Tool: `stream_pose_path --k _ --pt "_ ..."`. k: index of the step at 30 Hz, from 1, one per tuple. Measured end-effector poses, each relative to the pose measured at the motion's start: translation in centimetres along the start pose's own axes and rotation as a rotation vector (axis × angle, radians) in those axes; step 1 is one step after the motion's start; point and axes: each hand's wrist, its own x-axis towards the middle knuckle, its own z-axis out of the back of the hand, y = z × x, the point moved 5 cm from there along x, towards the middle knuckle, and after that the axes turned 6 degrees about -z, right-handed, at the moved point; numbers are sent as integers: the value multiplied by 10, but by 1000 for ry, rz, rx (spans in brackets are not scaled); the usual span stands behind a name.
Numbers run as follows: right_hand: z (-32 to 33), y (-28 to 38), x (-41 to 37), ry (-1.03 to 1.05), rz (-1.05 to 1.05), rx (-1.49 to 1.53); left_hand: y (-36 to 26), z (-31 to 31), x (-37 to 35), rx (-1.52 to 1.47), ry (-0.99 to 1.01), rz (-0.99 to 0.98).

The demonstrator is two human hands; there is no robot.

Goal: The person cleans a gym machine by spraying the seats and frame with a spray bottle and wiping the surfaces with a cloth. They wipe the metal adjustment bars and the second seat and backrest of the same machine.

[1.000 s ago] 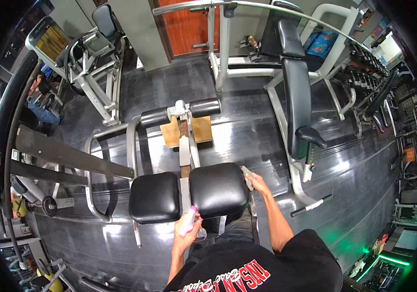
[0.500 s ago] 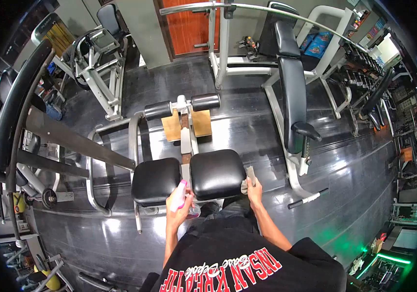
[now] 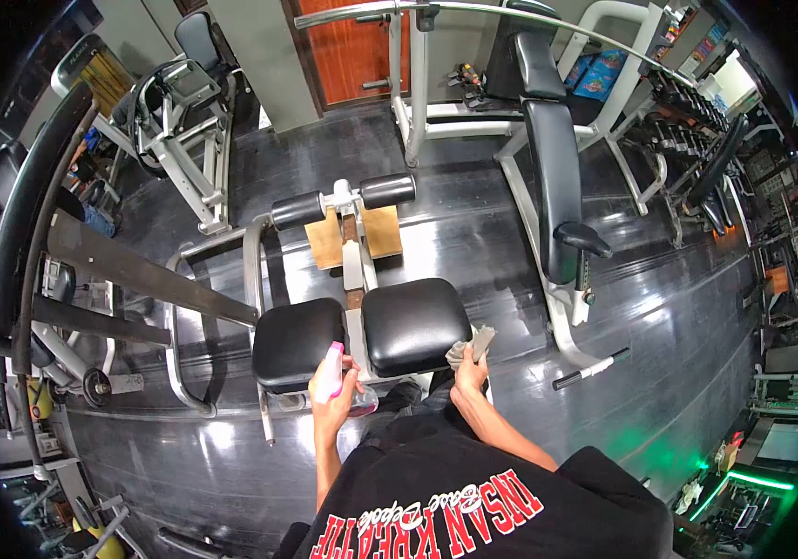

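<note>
My left hand (image 3: 336, 399) is wrapped round a spray bottle (image 3: 330, 373) with a pink and white head; its clear lower part shows beside the wrist. In my right hand (image 3: 472, 380) a crumpled grey-beige cloth (image 3: 473, 349) is gripped, its folds sticking up past the fingers. The cloth is right at the near right corner of the right black seat pad (image 3: 416, 324). Just beyond my left hand lies the left black seat pad (image 3: 298, 343). Both pads belong to a bench with two padded rollers (image 3: 343, 203) at its far end.
An adjustable bench (image 3: 555, 191) stands to the right under a long barbell (image 3: 473, 9). At the left a machine with a slanted metal beam (image 3: 148, 265) reaches toward the pads. Dumbbells (image 3: 683, 138) fill a rack at the far right. The dark floor (image 3: 455, 238) is shiny.
My right hand has drawn slightly left and nearer my body with the cloth. My left hand has shifted a little, still holding the spray bottle. The view has moved slightly.
</note>
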Motion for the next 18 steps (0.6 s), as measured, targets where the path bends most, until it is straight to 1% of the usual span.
stream_pose_path --k 1,3,5,7,8,10,11,13,15,16,17,18 --pt "3 -3 -2 -7 -9 3 2 1 -1 17 -1 6" --pt "5 -8 -1 66 -105 -104 5 2 -3 32 9 15" --pt "3 -10 -4 50 -118 -97 5 4 -4 50 -2 1" --pt "-1 -16 -9 61 -238 106 4 3 -4 44 -5 9" --pt "-5 -17 -14 63 -238 107 4 3 -4 37 -9 17" --pt "-15 -16 -39 65 -436 327 4 3 -5 31 -25 13" --pt "-13 -8 -58 137 -556 212 3 4 -5 23 -41 12" --pt "-27 -20 -86 234 -666 268 2 6 -6 33 -46 20" --pt "-45 -40 -108 189 -836 224 1 9 -9 44 -52 32" --pt "-50 -56 -114 133 -846 248 -1 10 -10 40 -70 34" --pt "-61 -83 -103 391 -823 351 -2 12 -12 35 -89 35" --pt "-65 -92 -103 355 -852 335 -4 14 -14 39 -100 33"
